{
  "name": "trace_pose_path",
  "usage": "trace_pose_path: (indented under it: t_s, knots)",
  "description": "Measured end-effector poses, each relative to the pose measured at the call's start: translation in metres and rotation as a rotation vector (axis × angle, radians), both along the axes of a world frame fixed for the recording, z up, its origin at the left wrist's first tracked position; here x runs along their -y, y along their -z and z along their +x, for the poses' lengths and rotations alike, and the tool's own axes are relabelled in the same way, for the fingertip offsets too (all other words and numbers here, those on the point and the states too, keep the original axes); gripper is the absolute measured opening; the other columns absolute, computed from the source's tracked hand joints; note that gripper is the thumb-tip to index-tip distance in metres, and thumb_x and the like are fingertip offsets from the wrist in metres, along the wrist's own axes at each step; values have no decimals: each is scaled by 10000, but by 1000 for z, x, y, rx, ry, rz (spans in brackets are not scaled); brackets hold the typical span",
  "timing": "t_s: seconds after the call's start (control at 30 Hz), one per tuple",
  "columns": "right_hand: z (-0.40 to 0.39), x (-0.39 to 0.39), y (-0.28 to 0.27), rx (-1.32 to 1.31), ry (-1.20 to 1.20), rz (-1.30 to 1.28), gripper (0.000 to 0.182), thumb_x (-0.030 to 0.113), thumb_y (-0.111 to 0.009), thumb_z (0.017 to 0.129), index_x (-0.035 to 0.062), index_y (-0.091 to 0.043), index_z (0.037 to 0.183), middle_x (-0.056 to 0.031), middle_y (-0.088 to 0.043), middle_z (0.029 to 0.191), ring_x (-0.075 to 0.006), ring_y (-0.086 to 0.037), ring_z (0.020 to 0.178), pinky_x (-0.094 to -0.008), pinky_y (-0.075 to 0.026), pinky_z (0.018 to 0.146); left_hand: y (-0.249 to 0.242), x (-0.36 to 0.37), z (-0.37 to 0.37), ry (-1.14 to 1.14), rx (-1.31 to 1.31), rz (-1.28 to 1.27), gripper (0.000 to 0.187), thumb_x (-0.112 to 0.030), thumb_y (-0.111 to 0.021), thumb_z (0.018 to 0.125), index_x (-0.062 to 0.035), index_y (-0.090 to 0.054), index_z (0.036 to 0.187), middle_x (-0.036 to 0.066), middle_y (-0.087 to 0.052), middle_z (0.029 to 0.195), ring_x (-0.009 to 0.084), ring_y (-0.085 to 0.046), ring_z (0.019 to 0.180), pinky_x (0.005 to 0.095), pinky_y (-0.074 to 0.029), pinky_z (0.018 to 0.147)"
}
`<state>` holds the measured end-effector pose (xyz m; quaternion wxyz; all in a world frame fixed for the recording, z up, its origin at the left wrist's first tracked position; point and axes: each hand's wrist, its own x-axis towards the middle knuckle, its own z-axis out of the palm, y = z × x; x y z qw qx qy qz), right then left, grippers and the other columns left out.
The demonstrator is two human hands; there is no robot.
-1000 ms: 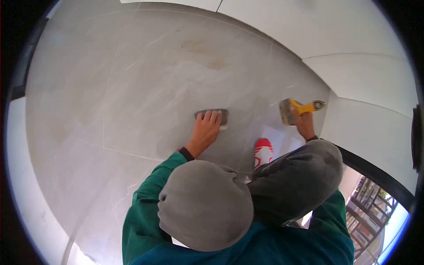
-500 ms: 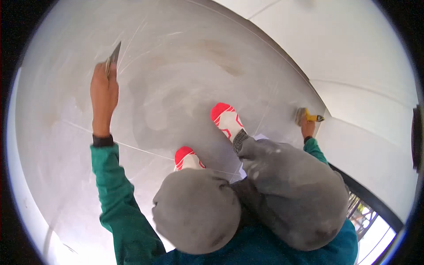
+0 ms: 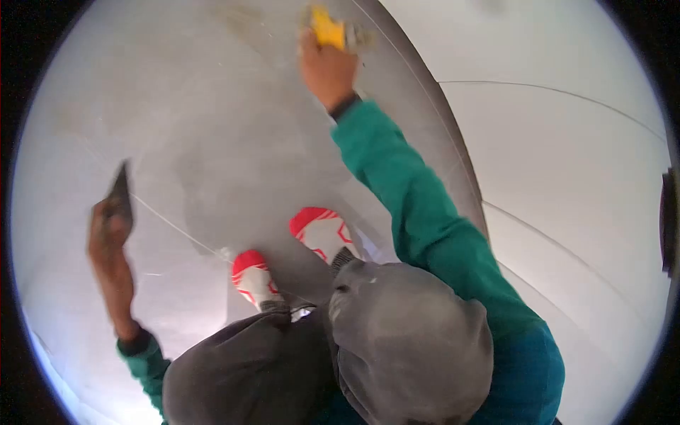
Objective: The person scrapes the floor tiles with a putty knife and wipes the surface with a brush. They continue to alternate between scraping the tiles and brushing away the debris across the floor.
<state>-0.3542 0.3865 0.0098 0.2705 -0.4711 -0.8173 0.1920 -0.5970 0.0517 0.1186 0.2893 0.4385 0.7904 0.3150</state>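
Note:
My left hand (image 3: 110, 230) is closed around a dark, flat-bladed scraper (image 3: 122, 190), its pointed corner turned up and away from me over the grey tiled floor (image 3: 212, 127). Motion smears both that hand and the blade. Far forward, near the base of the white wall, my right hand (image 3: 329, 71) grips a brush with a yellow handle (image 3: 328, 28). Its blurred bristle end (image 3: 360, 35) points right, close over the floor.
Light grout lines (image 3: 180, 230) cross the floor, and brownish smudges (image 3: 241, 18) mark its far part. A dark skirting strip (image 3: 453, 134) runs along the white wall (image 3: 552, 156) on the right. My socked feet (image 3: 322, 230) stand between my bent knees.
My right hand has swung from the right side to far forward with the brush. My left hand has come nearer and further left, still holding the scraper. My view and legs have shifted.

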Motion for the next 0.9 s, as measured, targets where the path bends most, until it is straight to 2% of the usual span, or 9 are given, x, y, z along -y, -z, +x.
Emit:
trace_pose_path:
  t_s: [0.03,0.13,0.23,0.43,0.5,0.53,0.67,0.73,0.9]
  knots:
    - [31,9,-3,116,-166,411,235,179,-545,799,5,-526,955,-184,-555,989,-350,-520,921,-439,-413,803,8,28,-6,-123,-16,76,361,-174,-351,934,-57,-406,1270,167,-400,1290,292,-379,1207,456,-324,1000]
    - [163,63,5,-176,99,53,385,232,-536,852,5,-492,1160,-159,-497,1181,-310,-448,1122,-405,-343,946,1,60,-8,-306,-109,-82,517,-428,-461,880,-81,-433,1262,127,-497,1183,257,-468,1101,392,-372,933]
    - [326,89,20,289,405,89,386,223,-492,874,-49,-474,1147,-203,-522,1121,-335,-510,1020,-375,-384,891,-4,72,16,-508,-30,-388,514,-442,-462,876,-76,-456,1238,127,-511,1165,254,-468,1092,391,-370,925]
    - [436,50,82,831,803,213,443,180,-583,748,-87,-486,1088,-280,-533,1052,-383,-521,971,-400,-411,837,-5,48,53,-449,58,-433,500,-464,-432,880,-67,-485,1179,122,-525,1109,256,-466,1052,392,-363,900]
    - [449,31,102,781,1063,-127,484,198,-612,687,-84,-503,1065,-279,-565,980,-406,-543,912,-421,-424,802,-4,48,57,-491,13,-404,489,-452,-429,886,-62,-486,1175,123,-525,1106,269,-465,1051,404,-362,899]
    - [424,31,101,682,771,294,409,206,-592,712,-79,-539,1001,-254,-593,921,-399,-568,834,-427,-436,759,-2,49,57,-494,18,-411,489,-452,-429,886,-62,-486,1175,123,-525,1106,269,-465,1051,404,-362,899]
    - [280,-2,81,431,713,38,445,244,-578,778,-34,-507,1119,-201,-543,1096,-352,-505,1021,-429,-376,877,5,58,56,-516,30,-466,465,-423,-425,895,-56,-483,1175,128,-519,1123,277,-462,1071,426,-361,912]
    - [201,-31,86,145,177,-70,546,220,-585,769,-15,-407,1228,-176,-462,1213,-328,-406,1142,-432,-256,988,8,52,54,-486,61,-455,455,-409,-419,901,-54,-481,1178,130,-516,1133,279,-459,1084,435,-356,921]
    - [41,-28,14,-278,-338,117,352,187,-510,870,-36,-454,1137,-228,-490,1150,-357,-483,1067,-385,-384,908,-4,17,44,-315,63,-293,424,-360,-409,914,-39,-474,1183,139,-507,1148,275,-448,1106,430,-335,949]
